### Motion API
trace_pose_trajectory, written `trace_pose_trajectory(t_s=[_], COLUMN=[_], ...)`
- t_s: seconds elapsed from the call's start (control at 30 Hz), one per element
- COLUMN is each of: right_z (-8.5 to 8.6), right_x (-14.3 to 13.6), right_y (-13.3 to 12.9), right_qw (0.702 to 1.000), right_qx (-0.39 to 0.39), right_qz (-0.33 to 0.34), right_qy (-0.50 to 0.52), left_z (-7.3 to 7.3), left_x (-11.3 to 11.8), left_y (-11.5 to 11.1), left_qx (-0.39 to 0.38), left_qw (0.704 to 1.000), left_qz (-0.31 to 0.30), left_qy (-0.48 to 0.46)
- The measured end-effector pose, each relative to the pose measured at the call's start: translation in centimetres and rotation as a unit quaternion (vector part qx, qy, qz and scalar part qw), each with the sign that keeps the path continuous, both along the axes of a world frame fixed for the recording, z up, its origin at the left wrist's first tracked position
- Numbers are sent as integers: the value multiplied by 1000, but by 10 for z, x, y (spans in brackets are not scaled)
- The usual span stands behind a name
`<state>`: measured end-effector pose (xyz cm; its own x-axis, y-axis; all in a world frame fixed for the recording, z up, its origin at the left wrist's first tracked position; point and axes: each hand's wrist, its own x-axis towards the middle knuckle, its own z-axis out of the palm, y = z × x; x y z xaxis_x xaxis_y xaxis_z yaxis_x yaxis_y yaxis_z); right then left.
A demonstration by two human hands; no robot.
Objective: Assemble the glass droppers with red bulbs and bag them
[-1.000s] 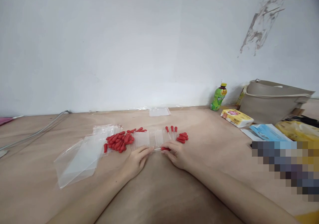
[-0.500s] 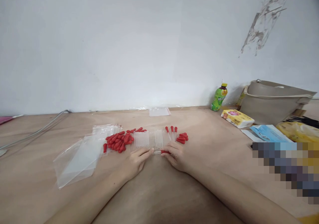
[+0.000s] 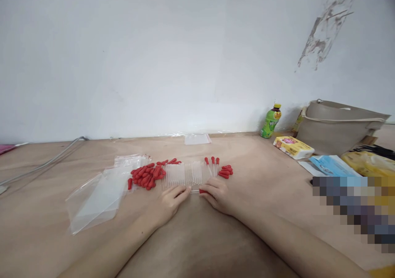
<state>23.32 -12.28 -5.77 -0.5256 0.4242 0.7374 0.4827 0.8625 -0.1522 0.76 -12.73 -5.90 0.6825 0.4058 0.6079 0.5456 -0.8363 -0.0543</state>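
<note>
My right hand [image 3: 217, 193] is closed around a red rubber bulb [image 3: 202, 191], its mouth facing left. A thin clear dropper tube [image 3: 194, 192] runs from that bulb to my left hand [image 3: 173, 199], whose fingers pinch its other end. Just beyond my hands lie rows of clear dropper tubes [image 3: 175, 173] and a second group of tubes [image 3: 196, 171]. Several droppers with red bulbs [image 3: 212, 160] lie past my right hand, beside a few loose red bulbs [image 3: 226, 171]. A large pile of red bulbs [image 3: 146, 175] is left of the tubes.
Clear plastic bags [image 3: 98, 195] lie at the left, and a small bag [image 3: 197, 139] by the wall. To the right are a green bottle [image 3: 270, 121], a yellow tissue pack [image 3: 293, 147], a grey bag [image 3: 336, 125] and a blue packet [image 3: 335, 165]. A cable [image 3: 52, 158] crosses far left.
The tube and bulb between my hands now lie in one line, the bulb's mouth meeting the tube. Both hands have shifted very slightly toward me.
</note>
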Motion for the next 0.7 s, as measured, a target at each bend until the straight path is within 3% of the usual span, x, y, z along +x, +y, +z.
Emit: trace_pose_trajectory(t_s=[0.17,0.3,0.7], right_z=[9,6,11], right_x=[2,3,0], right_y=[-1,2,-4], right_qw=[986,975,992], right_qx=[-146,-201,-123], right_qz=[12,31,35], right_qy=[78,84,19], left_z=[4,2,3], left_x=[5,5,7], left_y=[-4,-4,-7], left_qx=[-107,-145,-142], left_qw=[990,984,985], left_qz=[21,22,-4], left_qy=[-92,-104,-94])
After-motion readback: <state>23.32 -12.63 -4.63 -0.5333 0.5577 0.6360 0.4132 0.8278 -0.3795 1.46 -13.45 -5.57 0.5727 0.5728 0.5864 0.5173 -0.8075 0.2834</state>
